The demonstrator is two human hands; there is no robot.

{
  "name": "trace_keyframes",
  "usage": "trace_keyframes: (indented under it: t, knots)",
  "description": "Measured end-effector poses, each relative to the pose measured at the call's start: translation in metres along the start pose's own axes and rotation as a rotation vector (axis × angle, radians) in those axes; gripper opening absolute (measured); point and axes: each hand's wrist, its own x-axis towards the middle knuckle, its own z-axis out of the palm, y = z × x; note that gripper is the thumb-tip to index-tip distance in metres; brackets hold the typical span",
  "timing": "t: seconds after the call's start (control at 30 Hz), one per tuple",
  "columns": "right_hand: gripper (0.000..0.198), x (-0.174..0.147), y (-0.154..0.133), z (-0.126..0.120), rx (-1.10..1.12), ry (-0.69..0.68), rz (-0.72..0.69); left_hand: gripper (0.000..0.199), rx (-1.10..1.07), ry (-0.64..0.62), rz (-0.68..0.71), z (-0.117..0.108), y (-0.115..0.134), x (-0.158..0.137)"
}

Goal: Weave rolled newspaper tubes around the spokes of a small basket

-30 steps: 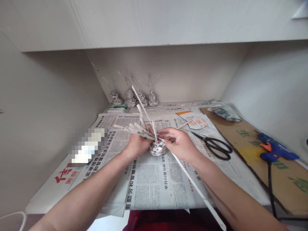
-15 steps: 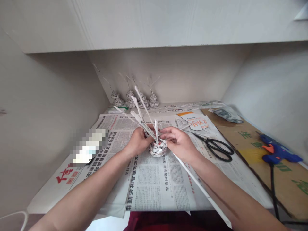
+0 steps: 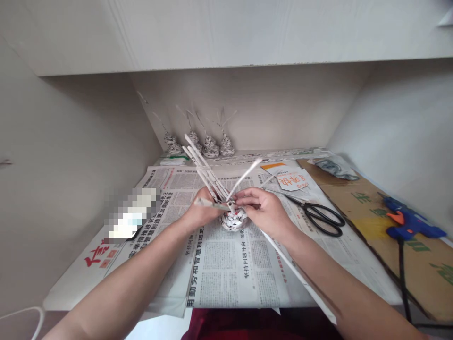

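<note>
A small round piece woven from newspaper tubes (image 3: 234, 222) stands on the newspaper between my hands. Several rolled paper tubes (image 3: 202, 163) rise from its top and lean to the far left. One tube (image 3: 244, 178) slants to the right, and another folded tube (image 3: 212, 204) points left across my left hand. My left hand (image 3: 205, 210) is closed around the left side of the piece at the base of the tubes; its fingertips are partly hidden. My right hand (image 3: 264, 210) pinches at the right side, and a long paper tube (image 3: 297, 271) runs from beneath it toward the table's front edge.
Black scissors (image 3: 322, 217) lie right of my right hand. Farther right, a blue glue gun (image 3: 412, 222) rests on cardboard (image 3: 371, 203). Several woven gourd shapes (image 3: 211, 147) stand at the back wall. A blurred phone-like object (image 3: 132, 219) lies left on newspaper (image 3: 226, 283).
The upright tubes have shifted: one now folds left over my left hand, one slants right, and the rest lean together to the left. My hands stay around the woven piece.
</note>
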Motion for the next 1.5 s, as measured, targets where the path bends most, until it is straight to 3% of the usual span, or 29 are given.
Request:
trace_keyframes:
  t: [0.13,0.27,0.53,0.6,0.73,0.83,1.0,1.23,1.33,1.5]
  knots:
    - [0.042,0.000,0.000,-0.001,-0.008,-0.006,-0.004,0.010,-0.046,0.077,0.038,0.006,-0.003,0.000]
    - [0.043,0.001,0.002,-0.005,-0.061,-0.011,-0.021,0.013,-0.077,0.076,0.032,0.008,-0.002,-0.001]
    - [0.011,0.005,0.003,-0.017,-0.210,-0.008,0.021,0.004,-0.072,0.031,0.075,0.010,0.003,-0.003]
    - [0.011,0.008,0.006,-0.018,-0.237,0.003,0.056,0.006,-0.065,0.035,0.107,0.009,0.003,-0.002]
    - [0.027,0.013,0.014,-0.011,-0.041,-0.006,0.156,0.008,-0.014,0.032,0.154,0.008,0.004,-0.002]
    - [0.026,0.015,0.016,-0.004,0.210,0.050,0.185,0.003,0.059,0.019,0.167,0.007,0.005,-0.003]
    - [0.024,0.013,0.011,-0.001,0.264,0.066,0.068,0.005,0.205,0.019,0.241,0.006,0.005,-0.004]
    - [0.008,-0.004,-0.003,0.002,-0.189,0.144,-0.154,0.012,0.274,0.103,0.155,0.010,0.008,-0.006]
    - [0.009,-0.006,-0.004,0.005,-0.271,0.180,-0.245,0.008,0.288,0.138,0.115,0.012,0.009,-0.008]
    - [0.012,-0.003,0.001,0.008,-0.153,0.209,-0.190,0.015,0.225,0.167,0.051,0.013,0.009,-0.007]
